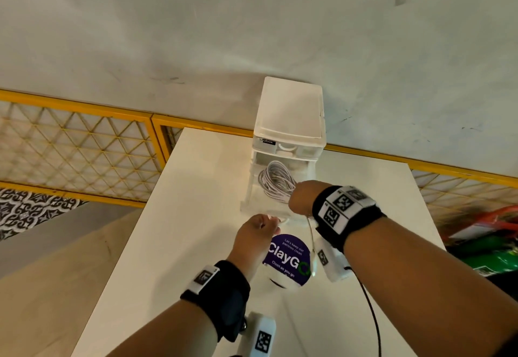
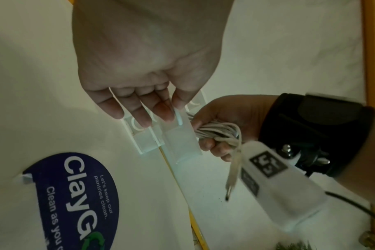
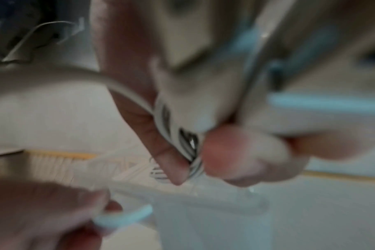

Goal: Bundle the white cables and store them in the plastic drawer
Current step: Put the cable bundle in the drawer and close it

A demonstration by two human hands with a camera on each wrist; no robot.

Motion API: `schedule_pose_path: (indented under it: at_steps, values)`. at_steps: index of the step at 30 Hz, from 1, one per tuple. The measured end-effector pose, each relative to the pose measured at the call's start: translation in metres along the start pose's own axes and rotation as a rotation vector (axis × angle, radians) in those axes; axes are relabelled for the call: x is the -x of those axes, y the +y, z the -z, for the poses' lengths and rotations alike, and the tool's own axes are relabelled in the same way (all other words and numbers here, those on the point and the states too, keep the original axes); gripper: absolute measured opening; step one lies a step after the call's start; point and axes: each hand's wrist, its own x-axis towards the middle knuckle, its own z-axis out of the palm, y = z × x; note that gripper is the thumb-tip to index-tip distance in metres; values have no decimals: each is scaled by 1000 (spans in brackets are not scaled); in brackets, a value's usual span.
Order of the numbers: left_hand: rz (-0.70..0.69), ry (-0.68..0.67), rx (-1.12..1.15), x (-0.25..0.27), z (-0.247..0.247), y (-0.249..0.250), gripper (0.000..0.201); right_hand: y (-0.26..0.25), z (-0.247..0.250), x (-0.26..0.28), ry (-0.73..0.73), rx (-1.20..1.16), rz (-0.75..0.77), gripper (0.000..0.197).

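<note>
A white plastic drawer unit [image 1: 290,115] stands at the far side of the white table [image 1: 182,230]. Its lower clear drawer [image 1: 250,188] is pulled out toward me. A coiled bundle of white cable [image 1: 276,181] sits inside it, over the drawer's floor. My right hand [image 1: 301,197] grips one side of that bundle [image 2: 218,131] at the drawer's front right, and a loose cable end [image 2: 232,175] hangs below the fist. My left hand [image 1: 256,230] holds the drawer's front edge [image 2: 148,143], fingers [image 2: 146,116] over it and thumb behind. The right wrist view is blurred; there, fingers pinch the strands [image 3: 182,140].
A round purple ClayGo sticker [image 1: 288,261] lies on the table just before the drawer. A yellow mesh railing [image 1: 84,146] runs behind the table. The table's left edge drops off to the floor. Green and red items [image 1: 487,247] sit beyond its right edge.
</note>
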Motion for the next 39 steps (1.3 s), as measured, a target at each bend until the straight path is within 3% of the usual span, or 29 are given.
schedule_pose_path:
  at_steps: [5, 9, 11, 13, 15, 17, 19, 23, 27, 29, 31, 34, 36, 39]
  values:
    - [-4, -50, -87, -4, 3, 5, 26, 1, 27, -13, 56, -231, -60, 22]
    - [-25, -45, -124, -6, 6, 1, 23, -5, 35, -31, 70, -823, -140, 40]
    - [-12, -50, -95, -8, 7, 0, 23, -7, 33, -37, 45, -910, -146, 38]
    - [18, -55, -16, -12, 5, -1, 23, -10, 31, -42, 54, -778, -120, 20]
    - [55, -45, 68, -13, 2, -1, 23, -11, 33, -40, 42, -423, -93, 9]
    - [89, -61, 154, -12, -2, 0, 21, -13, 34, -34, 23, -109, -57, 15]
    - [112, -91, 222, -9, -7, 3, 21, -13, 33, -33, 2, -5, -41, 29]
    - [95, -106, 254, -4, -9, 5, 24, -19, 22, -35, 27, -34, -61, 39]
    - [85, -120, 248, -2, -10, 7, 27, -21, 17, -38, 89, -268, -166, 11]
    - [81, -118, 245, -1, -11, 7, 28, -15, 22, -37, 114, -294, -148, 19]
    - [82, -104, 234, -2, -10, 7, 28, -9, 30, -33, 114, -296, -119, 27]
    - [92, -93, 226, -2, -11, 6, 24, -5, 35, -23, 64, -264, -75, 12]
    - [89, -103, 228, -1, -14, 8, 21, -7, 30, -24, 38, -150, -57, 13]
    - [62, -107, 217, -3, -16, 10, 23, -7, 29, -31, 178, -145, -122, 16]
